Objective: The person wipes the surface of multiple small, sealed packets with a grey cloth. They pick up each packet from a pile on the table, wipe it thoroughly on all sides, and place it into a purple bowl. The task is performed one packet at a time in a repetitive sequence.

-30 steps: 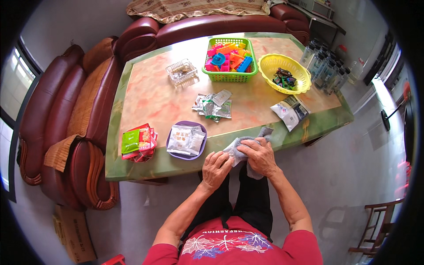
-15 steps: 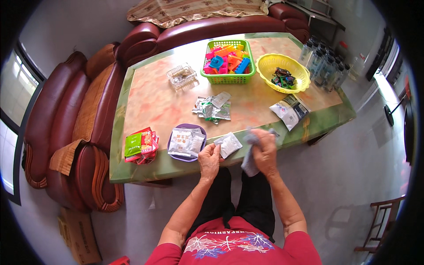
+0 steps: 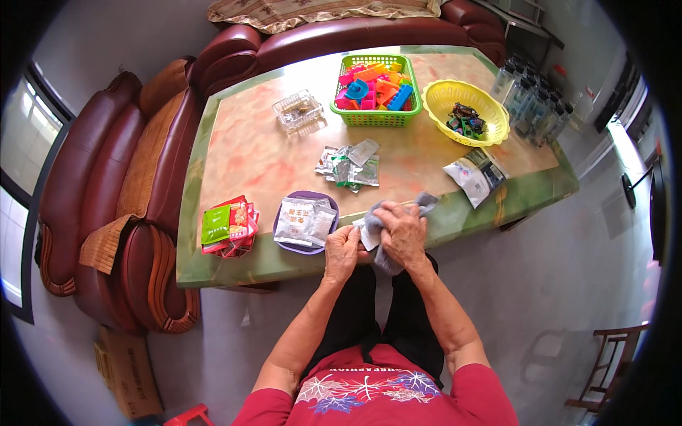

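At the near edge of the table, my left hand [image 3: 342,254] pinches the corner of a small white sachet [image 3: 364,232]. My right hand [image 3: 403,234] grips a grey cloth [image 3: 386,261] and presses it over the sachet, covering most of it. Just left of my left hand is a purple dish [image 3: 276,238] with white sachets [image 3: 303,220] in it. Farther left lies a stack of red packets [image 3: 245,222] with a green packet [image 3: 216,225] on top. Silver and green sachets [image 3: 348,168] lie in a loose pile beyond my hands.
A green basket [image 3: 376,121] of colourful plastic blocks stands at the back, beside a yellow bowl [image 3: 435,96] holding small dark items. A clear plastic box [image 3: 297,112] sits left of them. A white-and-dark bag [image 3: 474,179] lies right; bottles [image 3: 529,103] crowd the right corner.
My right hand has brought the grey cloth left and down onto the white sachet. My left hand keeps its pinch on the sachet's corner. The view has shifted slightly.
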The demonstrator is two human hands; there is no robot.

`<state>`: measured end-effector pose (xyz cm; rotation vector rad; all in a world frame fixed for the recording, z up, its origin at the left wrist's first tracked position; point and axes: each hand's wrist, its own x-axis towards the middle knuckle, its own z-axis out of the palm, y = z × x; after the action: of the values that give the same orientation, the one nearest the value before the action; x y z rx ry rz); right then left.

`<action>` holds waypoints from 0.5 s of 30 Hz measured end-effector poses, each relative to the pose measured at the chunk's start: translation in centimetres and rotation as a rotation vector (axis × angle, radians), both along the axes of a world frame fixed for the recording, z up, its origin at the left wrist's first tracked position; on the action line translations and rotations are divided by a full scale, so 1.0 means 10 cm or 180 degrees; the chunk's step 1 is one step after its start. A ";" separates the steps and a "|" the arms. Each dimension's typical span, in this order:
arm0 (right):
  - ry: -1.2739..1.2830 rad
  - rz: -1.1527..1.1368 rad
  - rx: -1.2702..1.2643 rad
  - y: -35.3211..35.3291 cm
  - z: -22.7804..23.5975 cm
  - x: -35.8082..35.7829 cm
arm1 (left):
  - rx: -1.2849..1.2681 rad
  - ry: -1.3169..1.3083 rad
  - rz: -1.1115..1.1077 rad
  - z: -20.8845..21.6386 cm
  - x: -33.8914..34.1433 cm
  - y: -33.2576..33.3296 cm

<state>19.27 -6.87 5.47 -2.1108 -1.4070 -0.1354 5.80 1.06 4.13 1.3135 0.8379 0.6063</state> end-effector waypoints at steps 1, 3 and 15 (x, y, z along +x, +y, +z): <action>0.0142 0.0256 0.0055 -0.02 -0.01 -0.05 | -0.0143 -0.0165 0.0014 -0.01 -0.02 0.00; 0.0403 0.0670 0.0219 -0.06 -0.02 -0.18 | -0.0174 -0.0317 0.0094 -0.01 -0.03 0.00; 0.0236 0.0295 0.0090 0.09 -0.07 -0.07 | -0.0598 -0.0662 0.0086 -0.08 0.00 0.00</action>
<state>18.61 -5.96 4.77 -2.0031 -1.4475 -0.0396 5.77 1.07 3.29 1.0509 0.7239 0.6572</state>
